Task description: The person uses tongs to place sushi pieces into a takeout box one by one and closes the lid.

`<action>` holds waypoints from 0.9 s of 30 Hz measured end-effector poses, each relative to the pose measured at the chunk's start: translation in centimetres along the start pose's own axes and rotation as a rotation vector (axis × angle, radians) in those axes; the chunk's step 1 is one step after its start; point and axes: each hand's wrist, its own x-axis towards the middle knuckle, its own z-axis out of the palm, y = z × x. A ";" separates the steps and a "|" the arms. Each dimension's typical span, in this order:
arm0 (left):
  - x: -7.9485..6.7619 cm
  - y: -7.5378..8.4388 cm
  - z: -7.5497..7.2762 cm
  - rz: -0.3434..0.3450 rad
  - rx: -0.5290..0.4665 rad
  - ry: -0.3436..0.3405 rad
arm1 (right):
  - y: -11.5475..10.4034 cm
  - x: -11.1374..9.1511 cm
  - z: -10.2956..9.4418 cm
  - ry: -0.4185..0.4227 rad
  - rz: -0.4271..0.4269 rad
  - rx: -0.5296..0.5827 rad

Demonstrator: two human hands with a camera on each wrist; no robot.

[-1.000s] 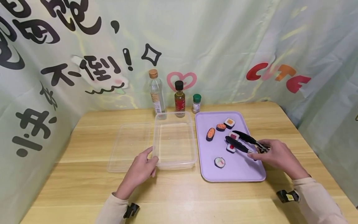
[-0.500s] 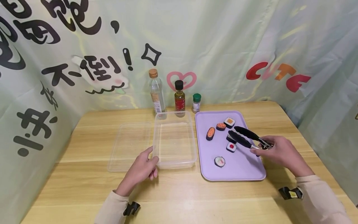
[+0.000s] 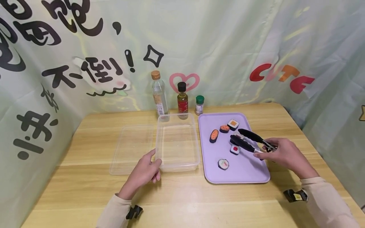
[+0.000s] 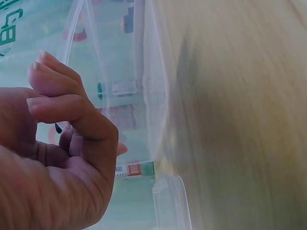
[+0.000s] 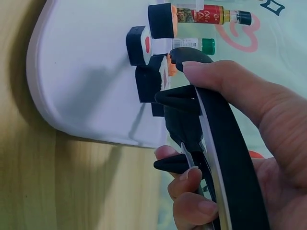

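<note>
My right hand [image 3: 286, 155] grips black-and-silver tongs [image 3: 245, 144] above the right side of a lilac tray [image 3: 242, 174]. The spread tong ends hover over a sushi roll [image 5: 149, 80], partly hidden in the head view; a red-centred square roll [image 3: 235, 149] lies just nearer. Other sushi on the tray are two orange-topped pieces [image 3: 214, 136], an orange-centred square roll [image 3: 233, 124] and a round roll [image 3: 223, 164]. My left hand [image 3: 145, 167] holds the near left corner of a clear plastic box [image 3: 178, 166] by thumb and finger; its other fingers curl free in the left wrist view.
A clear lid [image 3: 132, 150] lies flat left of the box. Behind stand a tall orange-capped bottle [image 3: 159, 95], a red-labelled bottle [image 3: 182, 101] and a green-capped shaker [image 3: 200, 105]. A printed curtain [image 3: 222, 47] hangs behind the wooden table [image 3: 199, 205].
The tongs rose slightly off the sushi and shifted right, then came back a little left over the roll. The left hand and the box have stayed in place.
</note>
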 end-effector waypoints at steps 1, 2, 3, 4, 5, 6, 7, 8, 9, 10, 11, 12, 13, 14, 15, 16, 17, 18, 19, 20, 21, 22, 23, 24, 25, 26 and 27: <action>0.0 0.0 0.0 -0.003 0.000 -0.001 | 0.0 0.1 0.1 -0.002 0.002 -0.003; 0.0 0.0 0.0 -0.005 0.001 -0.001 | 0.1 0.1 0.1 -0.003 0.002 -0.004; 0.0 0.0 0.0 -0.006 -0.001 -0.002 | 0.1 0.2 0.2 -0.006 0.002 -0.003; 0.0 0.0 0.0 -0.006 -0.002 -0.003 | 0.2 0.2 0.3 -0.007 0.002 -0.007; 0.0 0.0 0.0 -0.005 -0.004 -0.003 | 0.2 0.3 0.4 -0.009 0.002 -0.008; 0.0 0.0 0.0 -0.005 -0.004 -0.002 | 0.2 0.3 0.5 -0.012 0.003 -0.009; 0.0 0.0 0.1 -0.006 -0.005 -0.003 | 0.3 0.4 0.6 -0.015 0.000 -0.011; 0.0 0.0 0.1 -0.005 -0.009 -0.004 | 0.3 0.4 0.6 -0.018 0.000 -0.010; 0.0 0.0 0.1 -0.005 -0.013 -0.005 | 0.4 0.5 0.7 -0.021 0.000 -0.009; 0.0 0.0 0.1 -0.005 -0.017 -0.007 | 0.4 0.5 0.8 -0.025 0.003 -0.009; 0.0 0.0 0.1 -0.004 -0.021 -0.009 | 0.4 0.5 0.8 -0.029 0.006 -0.005; 0.0 0.0 0.1 -0.004 -0.024 -0.011 | 0.4 0.6 0.9 -0.033 0.010 -0.004; 0.0 0.0 0.1 -0.003 -0.028 -0.013 | 0.4 0.6 0.9 -0.037 0.016 -0.001; 0.0 0.0 0.1 0.000 -0.030 -0.013 | 0.4 0.6 0.9 -0.039 0.021 0.001; 0.0 0.0 0.1 0.000 -0.032 -0.014 | 0.3 0.6 0.9 -0.039 0.024 0.000; -0.1 0.0 0.1 -0.001 -0.034 -0.014 | 0.3 0.6 0.9 -0.038 0.026 0.000; -0.1 0.1 0.1 -0.002 -0.035 -0.013 | 0.3 0.6 0.9 -0.037 0.025 0.000; -0.1 0.0 0.1 -0.003 -0.036 -0.012 | 0.2 0.6 0.9 -0.034 0.023 -0.001; -0.2 0.0 0.1 -0.006 -0.038 -0.011 | 0.1 0.6 0.9 -0.032 0.020 -0.001; -0.2 0.0 0.1 -0.008 -0.039 -0.009 | 0.1 0.6 0.9 -0.028 0.015 -0.004; -0.2 0.0 0.1 -0.011 -0.040 -0.007 | 0.0 0.5 0.9 -0.025 0.010 -0.005; -0.2 0.0 0.1 -0.012 -0.041 -0.005 | 0.0 0.5 0.8 -0.023 0.005 -0.006; -0.2 0.0 0.1 -0.014 -0.043 -0.004 | 0.0 0.5 0.8 -0.022 0.002 -0.010; -0.3 0.0 0.1 -0.015 -0.043 -0.003 | -0.1 0.5 0.7 -0.021 0.000 -0.013; -0.3 0.0 0.1 -0.015 -0.044 -0.003 | -0.1 0.4 0.7 -0.019 -0.002 -0.017; -0.3 0.0 0.1 -0.011 -0.045 -0.003 | -0.2 0.4 0.6 -0.018 -0.004 -0.018; -0.3 0.0 0.1 -0.006 -0.045 -0.002 | -0.3 0.4 0.5 -0.018 -0.005 -0.017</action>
